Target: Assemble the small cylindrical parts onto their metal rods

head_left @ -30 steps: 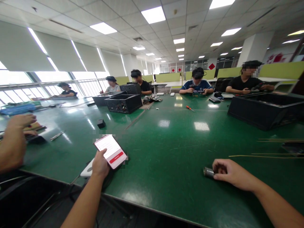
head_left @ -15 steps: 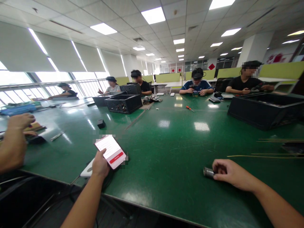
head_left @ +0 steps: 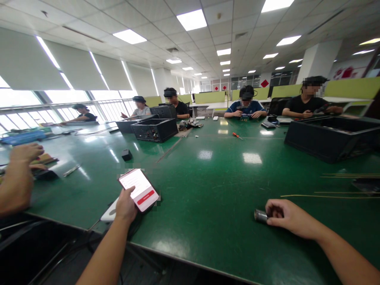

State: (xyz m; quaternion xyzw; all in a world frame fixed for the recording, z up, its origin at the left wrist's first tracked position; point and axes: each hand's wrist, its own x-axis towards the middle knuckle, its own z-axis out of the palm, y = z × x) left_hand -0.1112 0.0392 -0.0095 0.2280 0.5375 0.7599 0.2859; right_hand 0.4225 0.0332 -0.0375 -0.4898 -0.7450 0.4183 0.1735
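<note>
My left hand (head_left: 126, 206) holds a smartphone (head_left: 138, 190) just above the near edge of the green table (head_left: 208, 182); its lit screen shows white with a red button, and my thumb rests on it. A flat white object (head_left: 109, 211) lies under the phone. My right hand (head_left: 289, 217) lies on the table at the lower right, fingers curled around a small metal cylinder (head_left: 261, 215) that sticks out to the left.
Another person's arm and hand (head_left: 18, 174) reach in at the far left over small items. Black computer cases (head_left: 154, 128) stand at the middle left, a black tray (head_left: 329, 136) at the right. Thin yellow sticks (head_left: 332, 194) lie right. Several people sit around the far side.
My left thumb has shifted slightly on the phone screen. The other person's hand at the left has moved a little. My right hand has stayed put.
</note>
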